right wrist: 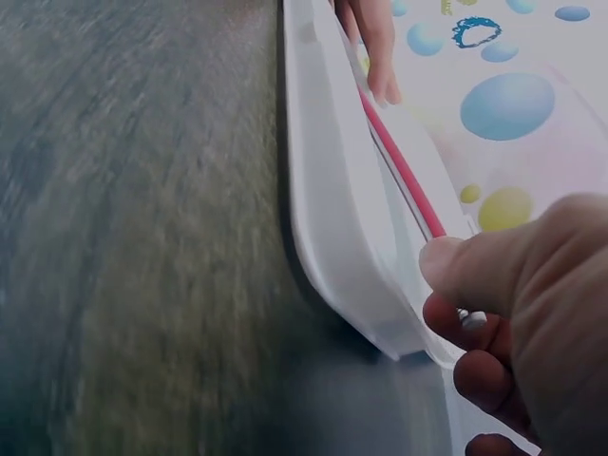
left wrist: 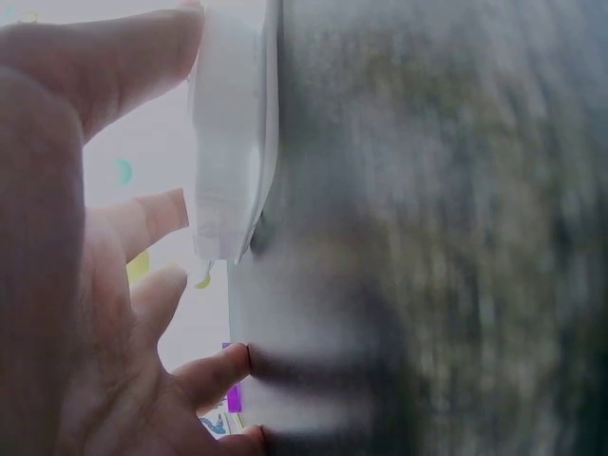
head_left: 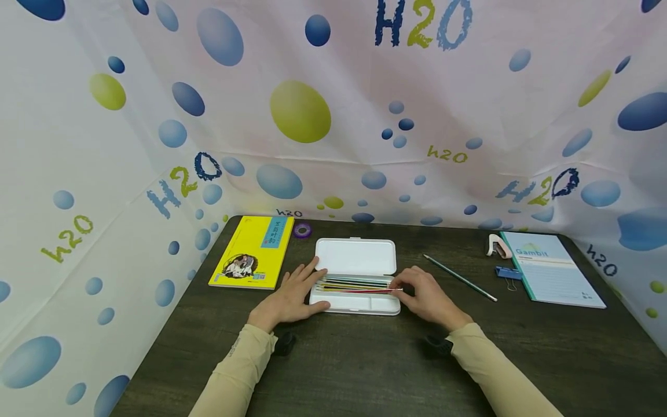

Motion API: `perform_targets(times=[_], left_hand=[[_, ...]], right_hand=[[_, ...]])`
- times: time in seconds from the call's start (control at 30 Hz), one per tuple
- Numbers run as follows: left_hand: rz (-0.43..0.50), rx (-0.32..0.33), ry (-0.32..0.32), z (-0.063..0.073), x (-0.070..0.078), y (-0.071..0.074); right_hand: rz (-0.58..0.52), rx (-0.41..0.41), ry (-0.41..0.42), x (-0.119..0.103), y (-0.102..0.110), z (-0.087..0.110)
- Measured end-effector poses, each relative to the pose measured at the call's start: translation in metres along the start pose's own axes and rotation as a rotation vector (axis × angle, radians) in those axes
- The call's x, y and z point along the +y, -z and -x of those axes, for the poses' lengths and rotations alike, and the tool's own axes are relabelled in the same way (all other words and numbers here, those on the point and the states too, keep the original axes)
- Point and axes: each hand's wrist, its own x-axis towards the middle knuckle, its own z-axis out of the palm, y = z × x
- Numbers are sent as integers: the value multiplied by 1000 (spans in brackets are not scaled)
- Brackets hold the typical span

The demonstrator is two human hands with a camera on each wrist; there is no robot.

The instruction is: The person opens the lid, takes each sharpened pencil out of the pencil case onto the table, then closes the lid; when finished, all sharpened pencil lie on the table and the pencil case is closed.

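Note:
A white pencil case (head_left: 346,303) lies on the table with its lid (head_left: 355,255) folded back. Several pencils (head_left: 354,282) are bunched inside it. My left hand (head_left: 292,296) touches the case's left end, its fingers spread and fairly straight. At the other end, my right hand (head_left: 429,298) pinches the end of a red pencil (right wrist: 404,171) between thumb and finger. That pencil lies along the case, in front of the bunch. In the left wrist view, the thumb is against the case's side wall (left wrist: 228,123).
To the left are a yellow book (head_left: 260,246) and a purple tape roll (head_left: 302,230). A loose pencil (head_left: 461,278) lies on the right. Beyond it are a pale pink object (head_left: 499,246), a blue binder clip (head_left: 508,273) and a Gambit notebook (head_left: 554,269). A printed cloth (head_left: 365,139) hangs behind.

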Motion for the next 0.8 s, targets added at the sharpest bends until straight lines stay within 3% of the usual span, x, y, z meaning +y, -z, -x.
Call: perform_targets(times=[0.37,0.63,0.8], left_hand=[[4,2,3,-2,0,0],[7,2,6,-3,0,-2],[2,2,9,-3,-1,-2]], right_hand=[[-13,-19,-68,14,21,19],[-33,28,-168,27,37,42],[-8,100,-248,37,51,58]])
